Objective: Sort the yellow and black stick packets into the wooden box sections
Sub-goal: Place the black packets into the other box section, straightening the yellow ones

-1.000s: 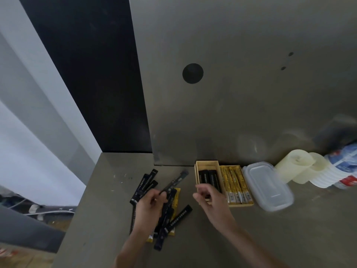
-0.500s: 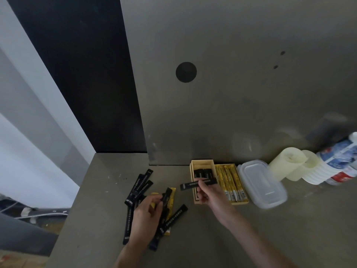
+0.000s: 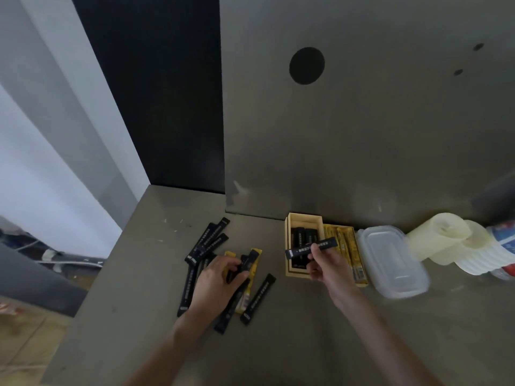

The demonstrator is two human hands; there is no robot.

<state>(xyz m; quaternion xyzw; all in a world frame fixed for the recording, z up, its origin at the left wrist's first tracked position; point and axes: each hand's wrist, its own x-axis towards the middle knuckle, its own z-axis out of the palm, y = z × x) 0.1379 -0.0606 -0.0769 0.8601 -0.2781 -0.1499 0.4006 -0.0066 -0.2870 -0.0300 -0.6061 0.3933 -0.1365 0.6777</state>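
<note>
Packets of this kind look light and thin, stiffish along their length yet easy to bend, and probably slick. A pinch near the middle should keep one level, where an end grip would let it droop or twist. One black packet (image 3: 299, 251) is pinched about mid-length between the thumb and fingertips of the right hand (image 3: 326, 264). It is held crosswise just above the box (image 3: 303, 217), over the left section.

That section holds black sticks (image 3: 299, 236), two or three as far as I can tell. The right section holds yellow sticks (image 3: 342, 242), about four, partly hidden by the hand.

Left of the box lies the pile (image 3: 207, 242): roughly eight black and two yellow, though they overlap, so the count is loose. The left hand (image 3: 214, 280) rests on the pile, fingers curled round a second packet (image 3: 246, 261), also black.

Just right of the box sits a clear lidded tub (image 3: 390, 257), and further right what look like stacked cups (image 3: 437, 235) on their side. Everything rests on a grey counter (image 3: 133, 288).
</note>
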